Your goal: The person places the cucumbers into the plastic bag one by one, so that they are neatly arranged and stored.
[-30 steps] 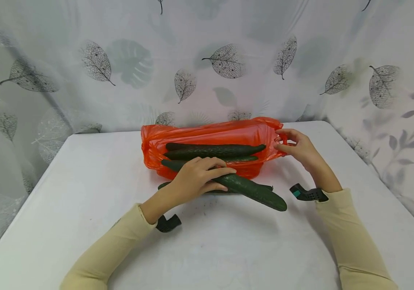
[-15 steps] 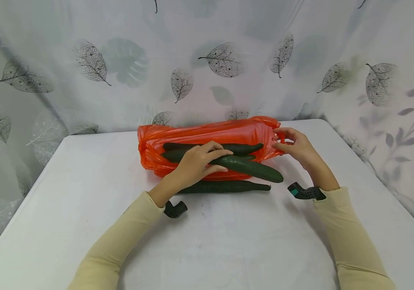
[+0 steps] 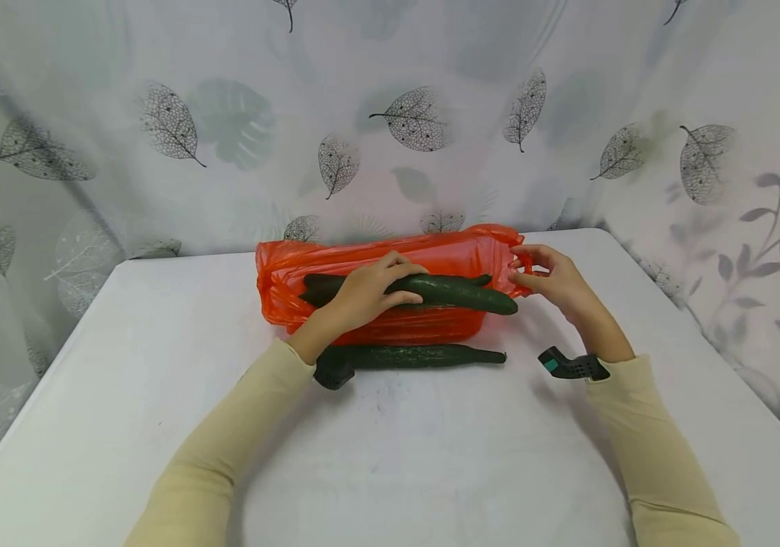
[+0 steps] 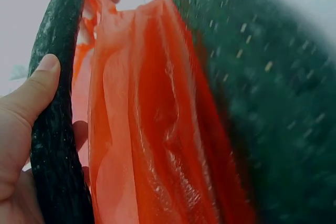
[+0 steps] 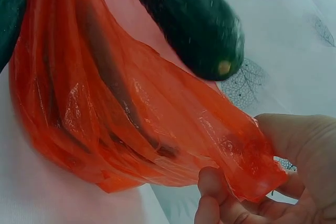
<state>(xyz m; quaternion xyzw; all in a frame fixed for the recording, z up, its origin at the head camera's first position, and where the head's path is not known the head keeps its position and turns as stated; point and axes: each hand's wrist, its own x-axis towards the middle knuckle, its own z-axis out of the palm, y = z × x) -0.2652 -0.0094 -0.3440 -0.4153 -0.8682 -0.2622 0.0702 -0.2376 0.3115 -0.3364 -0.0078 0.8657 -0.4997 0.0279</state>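
My left hand point(image 3: 369, 292) grips a long dark green cucumber point(image 3: 465, 295) over the mouth of a red plastic bag point(image 3: 390, 328). In the left wrist view the thumb lies across that cucumber point(image 4: 58, 114), with fingers behind it. Its blunt end points right, past the bag's edge in the right wrist view. My right hand point(image 3: 554, 281) pinches the bag's right end by its handle, holding the opening spread. Other cucumbers lie inside the bag, partly hidden by the left hand and the held one; their shapes show through the plastic in the right wrist view.
One more cucumber point(image 3: 424, 355) lies on the white table point(image 3: 431, 463) in front of the bag, its left end hidden behind the left wrist. A leaf-patterned curtain point(image 3: 239, 182) hangs behind and beside the table. Black straps point(image 3: 574, 366) circle both wrists.
My left hand has carried the cucumber away from me, from above the front cucumber to over the bag's opening, and it now lies more level. The right hand keeps its hold on the bag.
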